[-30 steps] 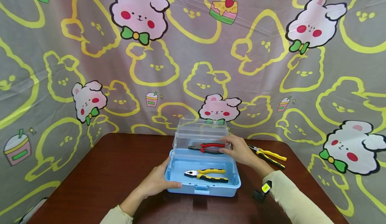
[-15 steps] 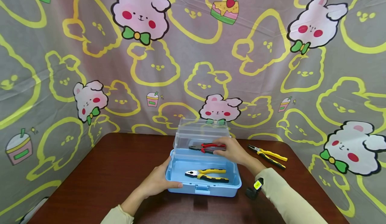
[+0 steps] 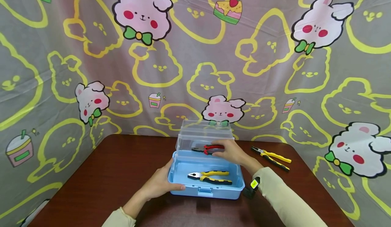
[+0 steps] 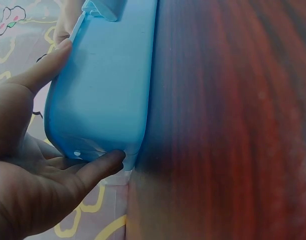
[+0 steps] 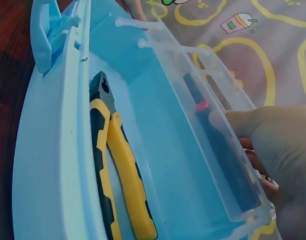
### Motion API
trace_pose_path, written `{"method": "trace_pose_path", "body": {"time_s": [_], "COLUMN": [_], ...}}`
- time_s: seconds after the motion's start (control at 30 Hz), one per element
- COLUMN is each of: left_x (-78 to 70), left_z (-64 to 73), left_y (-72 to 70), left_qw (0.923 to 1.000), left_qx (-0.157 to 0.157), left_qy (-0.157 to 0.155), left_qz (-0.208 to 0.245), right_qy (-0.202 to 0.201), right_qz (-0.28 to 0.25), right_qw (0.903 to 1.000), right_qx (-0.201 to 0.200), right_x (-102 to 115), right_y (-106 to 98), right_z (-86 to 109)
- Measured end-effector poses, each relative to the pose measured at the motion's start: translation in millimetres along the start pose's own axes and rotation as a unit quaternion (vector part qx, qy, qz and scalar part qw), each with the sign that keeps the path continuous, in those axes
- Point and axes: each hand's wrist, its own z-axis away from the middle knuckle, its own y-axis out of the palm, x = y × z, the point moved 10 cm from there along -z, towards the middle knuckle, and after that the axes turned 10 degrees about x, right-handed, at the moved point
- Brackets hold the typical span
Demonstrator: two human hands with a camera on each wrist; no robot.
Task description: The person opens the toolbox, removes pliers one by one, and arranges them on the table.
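Observation:
A light blue toolbox (image 3: 220, 192) stands on the table with its transparent lid (image 3: 189, 132) raised. My left hand (image 3: 159, 182) grips its left end, thumb along the front and fingers around the side. Red-handled pliers (image 3: 208, 152) lie in the clear upper tray (image 5: 178, 65), jaws to the left. My right hand (image 3: 230, 150) holds them at the handles, thumb on the near side and fingers on the far side, covering the handle ends. Yellow-and-black combination pliers (image 3: 210, 177) lie on the toolbox floor, jaws also to the left.
Another pair of yellow-and-black pliers (image 3: 272, 158), with narrow jaws, lies on the dark brown table (image 3: 122, 162) right of the toolbox. A front latch (image 3: 204, 192) hangs on the toolbox. Behind the table hangs a patterned curtain (image 3: 171, 94).
My right hand has moved left along the red-handled pliers, from the handle ends toward the pivot. The pliers stay in the tray, and the left hand keeps its hold on the toolbox.

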Motion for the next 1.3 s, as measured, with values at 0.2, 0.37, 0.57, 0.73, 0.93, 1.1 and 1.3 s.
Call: {"method": "trace_pose_path", "body": {"time_s": [0.2,0.37,0.57,0.73,0.93,1.1,1.3], "left_x": [1.3,1.0,2.3,3.9,5.5,5.6,3.2], "left_z": [0.1,0.1,-0.8,-0.5,0.0,0.8,0.2], "left_y": [-0.4,-2.4,-2.3,-1.0,-0.1,-0.4,0.6], "left_qw": [1.0000,1.0000,0.9999,0.9998,0.9998,0.9999,0.9999], "left_qx": [0.000,-0.004,-0.003,-0.001,-0.001,-0.003,0.001], "left_qy": [-0.002,-0.004,-0.011,-0.019,-0.021,-0.017,-0.010], "left_qz": [0.002,0.002,-0.003,0.002,0.002,0.002,0.004], "right_qy": [0.021,0.032,0.047,0.047,0.031,0.042,0.040], "right_qz": [0.008,0.017,0.005,-0.008,-0.037,-0.069,-0.079], "right_qw": [0.9987,0.9969,0.9965,0.9978,0.9984,0.9964,0.9959], "right_qx": [0.045,0.070,0.069,0.046,0.029,0.026,0.015], "right_x": [-2.4,-0.5,-3.2,-5.9,-2.4,-3.5,-6.7], "right_y": [9.8,10.6,11.4,12.0,11.3,8.7,3.5], "right_z": [-8.3,-12.5,-13.3,-11.8,-9.3,-5.3,-1.3]}}
